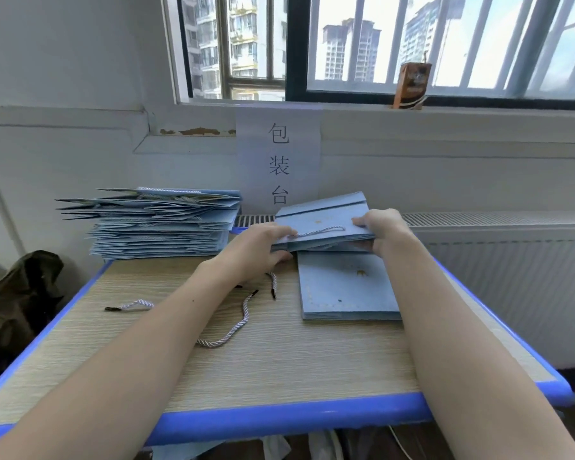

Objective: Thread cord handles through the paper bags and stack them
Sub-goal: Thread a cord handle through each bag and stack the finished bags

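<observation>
Blue bag stack [156, 224] left; loose cords [236, 323] near.

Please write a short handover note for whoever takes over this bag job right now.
Left hand and right hand both grip a flat blue bag, corded, raised above the short pile of bags on the table.
Done: tall stack at back left, cords showing in it.
Left: place the held bag on the stack, then cord the short pile. Loose cords lie mid-table, one more further left.

Barred window [412, 44] above white radiator [495, 260]
</observation>
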{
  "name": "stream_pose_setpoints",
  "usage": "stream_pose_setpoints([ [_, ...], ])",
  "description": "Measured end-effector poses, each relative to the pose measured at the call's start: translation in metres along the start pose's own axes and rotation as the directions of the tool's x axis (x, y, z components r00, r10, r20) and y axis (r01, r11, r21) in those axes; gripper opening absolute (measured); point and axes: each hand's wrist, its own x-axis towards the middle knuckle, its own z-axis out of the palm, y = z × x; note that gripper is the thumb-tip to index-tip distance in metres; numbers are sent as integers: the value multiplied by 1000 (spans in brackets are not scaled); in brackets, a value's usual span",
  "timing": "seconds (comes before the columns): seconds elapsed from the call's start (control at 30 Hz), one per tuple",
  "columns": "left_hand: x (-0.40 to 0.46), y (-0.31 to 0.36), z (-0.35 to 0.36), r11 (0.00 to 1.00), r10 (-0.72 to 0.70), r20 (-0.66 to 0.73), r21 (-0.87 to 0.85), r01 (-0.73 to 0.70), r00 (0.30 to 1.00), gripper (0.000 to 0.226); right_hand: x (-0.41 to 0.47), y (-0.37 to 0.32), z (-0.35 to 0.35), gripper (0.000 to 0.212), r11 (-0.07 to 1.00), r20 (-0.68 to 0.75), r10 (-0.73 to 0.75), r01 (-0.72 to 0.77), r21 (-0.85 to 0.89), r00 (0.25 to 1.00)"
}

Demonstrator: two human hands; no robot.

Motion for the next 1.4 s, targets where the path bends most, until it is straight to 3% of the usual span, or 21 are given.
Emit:
stream_pose_setpoints([
  [0.03,0,2,0,1000,23,-41,-6,-23,999,52,-3,-3,1,12,995,0,8,-8,98,1000],
  [0.1,2,8,0,998,58,-157,-4,-60,986,57,-1,-6,2,17,971,-12,2,1,241,1000],
  [0.17,4,13,-1,992,124,-330,42,-117,936,53,2,-8,3,18,942,-34,-15,26,334,999],
  [0.23,7,17,-5,980,199,-504,113,-164,840,38,4,-8,4,30,908,-44,-34,49,417,998],
  [0.3,7,24,-11,985,171,-597,81,-154,783,17,2,-10,8,30,866,-28,-55,62,496,998],
  [0.33,6,27,-14,991,98,-594,-14,-132,798,19,2,-10,11,32,842,-9,-65,60,536,998],
  [0.4,3,35,-20,935,-144,-452,-353,-29,881,35,1,-10,17,33,795,22,-81,51,605,996],
  [0.47,0,44,-27,751,-303,-248,-656,70,920,45,-1,-9,27,32,783,58,-102,44,620,993],
  [0.57,-2,49,-33,532,-348,-122,-842,89,930,45,-7,-5,44,44,835,112,-128,46,548,985],
  [0.77,-2,46,-45,347,-529,-111,-933,95,842,27,-25,2,54,18,870,316,-163,-15,494,935],
  [1.0,-6,41,-70,265,-627,-177,-964,-6,758,20,-46,9,70,31,962,405,-228,141,233,885],
  [1.13,-8,29,-85,288,-711,-238,-957,-35,662,20,-51,14,85,47,977,480,-204,146,155,853],
  [1.27,-11,7,-94,289,-815,-254,-957,-14,521,20,-58,25,91,44,979,539,-189,203,35,821],
  [1.33,-13,-4,-97,290,-842,-215,-954,80,496,18,-59,26,94,41,977,548,-179,212,2,817],
  [1.4,-16,-14,-97,375,-839,-208,-890,259,502,31,-56,27,94,38,974,549,-175,223,-22,817],
])
